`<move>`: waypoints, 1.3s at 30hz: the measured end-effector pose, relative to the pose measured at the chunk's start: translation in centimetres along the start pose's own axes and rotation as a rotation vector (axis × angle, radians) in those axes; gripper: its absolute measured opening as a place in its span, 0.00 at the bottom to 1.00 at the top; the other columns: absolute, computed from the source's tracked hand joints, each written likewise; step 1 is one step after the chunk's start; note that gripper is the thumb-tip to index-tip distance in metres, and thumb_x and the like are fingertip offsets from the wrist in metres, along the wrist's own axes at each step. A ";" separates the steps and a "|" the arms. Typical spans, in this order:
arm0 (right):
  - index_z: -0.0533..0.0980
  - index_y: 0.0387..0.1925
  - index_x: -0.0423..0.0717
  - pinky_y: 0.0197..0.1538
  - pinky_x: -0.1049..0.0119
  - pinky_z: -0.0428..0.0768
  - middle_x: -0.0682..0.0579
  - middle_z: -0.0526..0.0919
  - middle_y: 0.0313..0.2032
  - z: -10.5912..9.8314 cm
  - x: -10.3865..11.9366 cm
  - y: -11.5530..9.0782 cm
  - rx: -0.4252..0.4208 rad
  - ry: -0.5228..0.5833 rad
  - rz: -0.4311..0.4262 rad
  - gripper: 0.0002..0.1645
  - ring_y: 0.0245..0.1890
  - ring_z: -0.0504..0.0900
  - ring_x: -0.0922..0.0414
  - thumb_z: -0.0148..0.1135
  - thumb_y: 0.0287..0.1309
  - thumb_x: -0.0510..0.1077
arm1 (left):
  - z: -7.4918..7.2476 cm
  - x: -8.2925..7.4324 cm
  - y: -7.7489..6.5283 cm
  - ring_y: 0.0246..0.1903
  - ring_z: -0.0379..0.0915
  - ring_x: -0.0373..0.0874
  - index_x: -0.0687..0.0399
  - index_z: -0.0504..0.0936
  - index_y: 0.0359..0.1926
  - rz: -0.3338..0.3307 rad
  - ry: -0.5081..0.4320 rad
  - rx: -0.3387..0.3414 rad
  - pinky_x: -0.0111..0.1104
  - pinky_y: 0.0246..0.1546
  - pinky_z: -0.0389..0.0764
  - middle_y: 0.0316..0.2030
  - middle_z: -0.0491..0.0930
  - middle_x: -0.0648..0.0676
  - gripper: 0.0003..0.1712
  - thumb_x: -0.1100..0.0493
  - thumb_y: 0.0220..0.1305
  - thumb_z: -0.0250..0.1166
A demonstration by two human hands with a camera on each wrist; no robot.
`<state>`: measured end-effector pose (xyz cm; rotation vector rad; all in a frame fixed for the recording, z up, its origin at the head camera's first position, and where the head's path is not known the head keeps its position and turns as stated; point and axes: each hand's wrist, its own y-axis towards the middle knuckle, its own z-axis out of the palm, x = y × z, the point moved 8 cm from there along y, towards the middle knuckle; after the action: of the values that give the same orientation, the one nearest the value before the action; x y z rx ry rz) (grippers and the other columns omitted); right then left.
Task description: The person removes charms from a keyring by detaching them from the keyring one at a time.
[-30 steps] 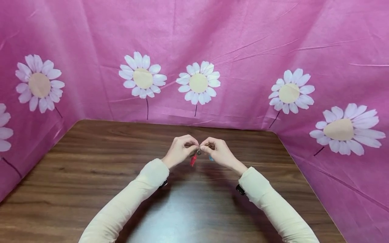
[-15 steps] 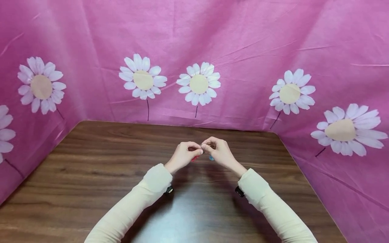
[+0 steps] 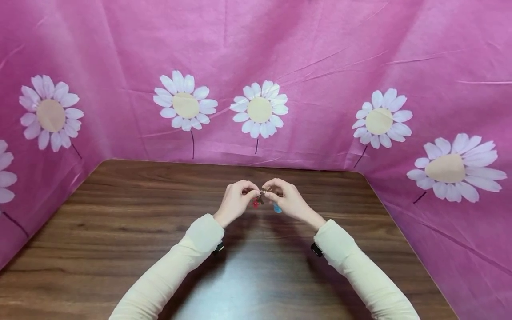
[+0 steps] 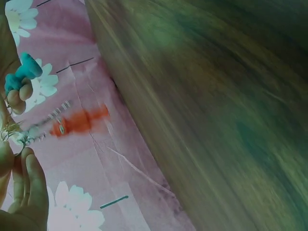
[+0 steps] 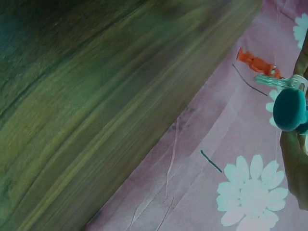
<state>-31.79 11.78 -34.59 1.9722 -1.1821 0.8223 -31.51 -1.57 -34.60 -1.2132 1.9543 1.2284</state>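
As left hand (image 3: 235, 201) and right hand (image 3: 291, 201) pinch metal rings (image 3: 262, 192), a red charm (image 3: 255, 204) (a blue charm (image 3: 277, 208) too) dangles below.

Looks like a brown wood table (image 3: 80, 231), streaked with darker grain roughly parallel to its far edge (image 3: 192, 164). Has a rounded corner at each end of that edge. Carries soft dark shadows (image 3: 240, 232) near the far edge and a pale, glossy glare (image 3: 232, 284) well apart from it.
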 end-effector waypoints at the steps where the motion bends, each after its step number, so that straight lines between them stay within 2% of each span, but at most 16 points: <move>1: 0.75 0.40 0.41 0.21 0.68 0.75 0.41 0.81 0.36 0.1 0.2 0.0 0.004 -0.001 -0.013 0.10 0.22 0.80 0.51 0.61 0.54 0.35 | -0.1 -0.1 0.0 0.26 0.78 0.43 0.55 0.82 0.27 0.017 0.020 -0.014 0.30 0.29 0.78 0.26 0.80 0.51 0.03 0.61 0.55 0.65; 3: 0.75 0.39 0.41 0.19 0.68 0.74 0.43 0.80 0.36 0.2 0.4 0.0 0.002 -0.004 -0.032 0.12 0.19 0.78 0.54 0.64 0.51 0.35 | -0.2 -0.2 0.1 0.27 0.76 0.38 0.54 0.83 0.27 0.041 0.060 -0.031 0.28 0.31 0.77 0.26 0.80 0.49 0.03 0.60 0.54 0.66; 5: 0.75 0.37 0.42 0.18 0.69 0.73 0.46 0.80 0.33 0.3 0.4 -0.1 -0.006 -0.029 -0.036 0.13 0.18 0.76 0.56 0.67 0.48 0.37 | -0.1 -0.2 0.1 0.27 0.76 0.37 0.53 0.83 0.27 0.043 0.063 -0.022 0.27 0.30 0.76 0.26 0.80 0.48 0.03 0.60 0.54 0.66; 10: 0.76 0.31 0.49 0.26 0.69 0.74 0.54 0.80 0.23 0.3 -0.1 -0.1 -0.044 -0.082 0.005 0.11 0.22 0.76 0.61 0.68 0.48 0.46 | 0.1 -0.2 0.2 0.26 0.76 0.36 0.51 0.83 0.26 0.040 0.058 -0.001 0.26 0.28 0.76 0.25 0.79 0.47 0.03 0.61 0.55 0.65; 14: 0.76 0.30 0.46 0.34 0.67 0.78 0.52 0.82 0.28 0.4 -0.5 0.2 -0.069 -0.019 0.043 0.10 0.28 0.79 0.61 0.67 0.50 0.46 | -0.2 -0.3 0.3 0.26 0.76 0.37 0.50 0.83 0.26 0.053 0.060 -0.019 0.27 0.30 0.76 0.25 0.79 0.47 0.04 0.63 0.55 0.64; 17: 0.77 0.30 0.44 0.38 0.66 0.80 0.50 0.83 0.30 0.5 -0.5 0.2 -0.078 0.010 0.043 0.09 0.32 0.82 0.59 0.68 0.48 0.43 | -0.3 -0.3 0.3 0.27 0.76 0.37 0.52 0.83 0.26 0.051 0.038 -0.026 0.27 0.31 0.76 0.26 0.80 0.48 0.02 0.62 0.54 0.65; 20: 0.77 0.29 0.45 0.40 0.64 0.79 0.50 0.84 0.30 0.4 -0.2 0.2 -0.103 -0.006 0.024 0.08 0.34 0.83 0.58 0.68 0.48 0.43 | -0.4 -0.1 0.4 0.27 0.76 0.37 0.54 0.83 0.27 0.038 -0.004 -0.038 0.28 0.31 0.77 0.26 0.81 0.49 0.02 0.61 0.54 0.65; 24: 0.78 0.30 0.46 0.43 0.62 0.78 0.50 0.84 0.30 0.1 0.3 0.1 -0.140 -0.003 0.004 0.07 0.36 0.82 0.56 0.67 0.50 0.43 | -0.6 -0.1 0.3 0.26 0.76 0.40 0.57 0.83 0.27 0.034 -0.087 -0.072 0.34 0.29 0.78 0.26 0.82 0.51 0.03 0.62 0.54 0.66; 27: 0.78 0.32 0.44 0.40 0.66 0.78 0.48 0.83 0.29 -0.1 0.5 0.1 -0.144 0.033 0.007 0.06 0.33 0.82 0.58 0.65 0.51 0.41 | -0.7 -0.1 0.4 0.26 0.75 0.41 0.59 0.83 0.28 0.033 -0.115 -0.096 0.35 0.29 0.78 0.26 0.82 0.52 0.04 0.62 0.54 0.66; 32: 0.77 0.36 0.39 0.27 0.71 0.76 0.45 0.81 0.26 -0.4 0.1 0.4 -0.127 0.094 0.072 0.07 0.23 0.79 0.64 0.61 0.54 0.37 | -0.8 0.1 0.6 0.25 0.75 0.40 0.59 0.83 0.29 0.014 -0.121 -0.131 0.35 0.30 0.77 0.26 0.81 0.52 0.03 0.63 0.53 0.67; 36: 0.76 0.37 0.36 0.24 0.69 0.77 0.43 0.82 0.28 -0.2 -0.1 0.6 -0.095 0.175 0.128 0.08 0.24 0.81 0.57 0.58 0.56 0.36 | -1.0 0.3 0.6 0.23 0.76 0.44 0.60 0.82 0.28 0.006 -0.150 -0.141 0.29 0.25 0.76 0.24 0.80 0.53 0.02 0.64 0.53 0.66; 39: 0.76 0.37 0.36 0.24 0.70 0.76 0.47 0.81 0.28 0.2 -0.1 0.7 -0.061 0.202 0.152 0.08 0.26 0.81 0.54 0.58 0.56 0.37 | -1.2 0.5 0.6 0.24 0.76 0.41 0.60 0.83 0.28 0.007 -0.126 -0.147 0.25 0.26 0.75 0.24 0.81 0.52 0.03 0.63 0.53 0.67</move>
<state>-32.48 11.44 -34.62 1.7208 -1.2313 1.0247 -32.20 -2.74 -34.20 -1.1702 1.8055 1.4376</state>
